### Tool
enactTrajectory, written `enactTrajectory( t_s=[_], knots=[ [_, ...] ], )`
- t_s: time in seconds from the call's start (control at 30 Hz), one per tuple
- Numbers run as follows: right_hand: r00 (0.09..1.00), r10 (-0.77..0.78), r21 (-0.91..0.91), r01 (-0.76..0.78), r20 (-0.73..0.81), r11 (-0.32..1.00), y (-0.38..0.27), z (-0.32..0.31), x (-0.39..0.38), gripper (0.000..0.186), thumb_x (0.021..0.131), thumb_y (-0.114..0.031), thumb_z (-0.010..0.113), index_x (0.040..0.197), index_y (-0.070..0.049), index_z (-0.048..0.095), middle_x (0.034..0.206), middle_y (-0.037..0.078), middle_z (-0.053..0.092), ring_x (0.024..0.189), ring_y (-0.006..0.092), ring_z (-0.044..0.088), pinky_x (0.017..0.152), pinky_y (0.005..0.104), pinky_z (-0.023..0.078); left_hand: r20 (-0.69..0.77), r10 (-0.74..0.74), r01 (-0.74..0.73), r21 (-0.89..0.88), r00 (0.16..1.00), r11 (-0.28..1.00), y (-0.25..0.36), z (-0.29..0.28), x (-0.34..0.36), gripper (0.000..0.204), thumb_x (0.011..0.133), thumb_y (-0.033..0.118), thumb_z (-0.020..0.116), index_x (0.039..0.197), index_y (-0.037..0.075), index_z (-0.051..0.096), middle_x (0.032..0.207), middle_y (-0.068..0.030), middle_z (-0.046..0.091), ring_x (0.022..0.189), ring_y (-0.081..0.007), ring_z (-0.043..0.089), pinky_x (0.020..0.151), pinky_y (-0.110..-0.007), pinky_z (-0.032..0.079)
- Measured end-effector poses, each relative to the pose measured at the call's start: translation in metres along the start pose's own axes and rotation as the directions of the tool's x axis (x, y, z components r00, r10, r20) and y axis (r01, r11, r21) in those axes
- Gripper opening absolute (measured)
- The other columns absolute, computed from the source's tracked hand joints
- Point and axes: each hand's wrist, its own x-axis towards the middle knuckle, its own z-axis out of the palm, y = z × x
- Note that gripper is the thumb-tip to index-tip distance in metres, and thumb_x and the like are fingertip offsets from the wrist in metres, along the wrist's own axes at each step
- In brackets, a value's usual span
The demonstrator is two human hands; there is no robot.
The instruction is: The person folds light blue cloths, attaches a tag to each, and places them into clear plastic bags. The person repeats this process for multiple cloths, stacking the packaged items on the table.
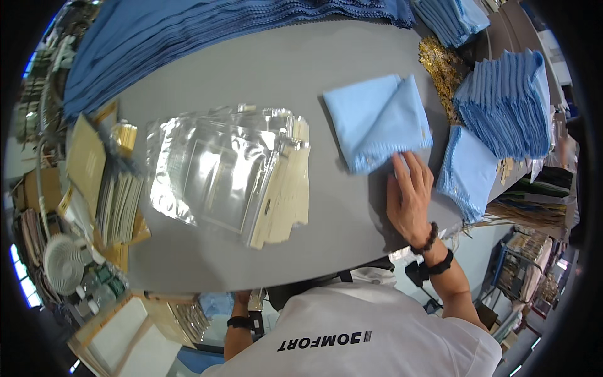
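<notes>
My right hand (408,191) rests at the lower edge of a folded light-blue cloth (370,113) on the grey table (339,232), open, with fingers slightly bent and fingertips at the cloth's hem. My left hand (242,295) is low at the table's front edge, mostly hidden by it, so I cannot see what its fingers hold. To the left of the cloth lies an overlapping pile of clear plastic bags (207,169) with cream card tops. Another folded light-blue cloth (468,173) lies just right of my right hand.
Dark-blue cloths (220,19) line the back; light-blue stacks (502,100) and gold scraps (440,69) are on the right. Cream cards (116,207) lie left, near a white fan (63,264). An open carton (125,333) stands below left, a wheeled rack (524,264) lower right.
</notes>
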Motion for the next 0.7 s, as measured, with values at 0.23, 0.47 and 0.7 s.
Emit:
enactTrajectory(
  t_s=[0.23, 0.47, 0.7],
  knots=[
    [0.974, -0.171, 0.073, 0.183, -0.146, 0.98, 0.004, 0.022, 0.048, 0.049, 0.089, 0.007, 0.063, 0.137, -0.003, 0.066, 0.151, 0.023, 0.055, 0.141, 0.0421, 0.051, 0.113, 0.0529, 0.042, -0.108, -0.167, 0.05, -0.677, 0.98, 0.734, 0.125, -0.176, 0.043, 0.01, 0.096, 0.004, 0.071, 0.103, 0.002, 0.078, 0.084, -0.0073, 0.076, 0.071, -0.0158, 0.07, 0.07, -0.034, 0.056],
    [0.959, -0.268, 0.135, 0.278, -0.089, 0.951, -0.004, 0.041, 0.094, 0.051, 0.09, 0.006, 0.062, 0.14, -0.007, 0.065, 0.16, 0.02, 0.05, 0.148, 0.0408, 0.045, 0.125, 0.0535, 0.035, -0.568, -0.309, 0.042, -0.434, 0.763, 0.9, 0.095, -0.242, 0.207, 0.039, 0.094, 0.018, 0.077, 0.131, 0.007, 0.072, 0.122, -0.0134, 0.071, 0.109, -0.0261, 0.069, 0.094, -0.038, 0.056],
    [0.958, -0.05, 0.104, 0.082, -0.281, 0.991, 0.009, 0.027, 0.083, 0.037, 0.094, -0.011, 0.073, 0.131, -0.009, 0.069, 0.132, 0.015, 0.065, 0.121, 0.0359, 0.06, 0.102, 0.0491, 0.048, -0.412, -0.55, 0.547, -0.138, 0.726, 0.826, 0.057, -0.273, 0.316, 0.103, 0.073, 0.057, 0.091, 0.146, -0.007, 0.055, 0.145, -0.0241, 0.061, 0.14, -0.0394, 0.053, 0.118, -0.052, 0.039]
  ],
)
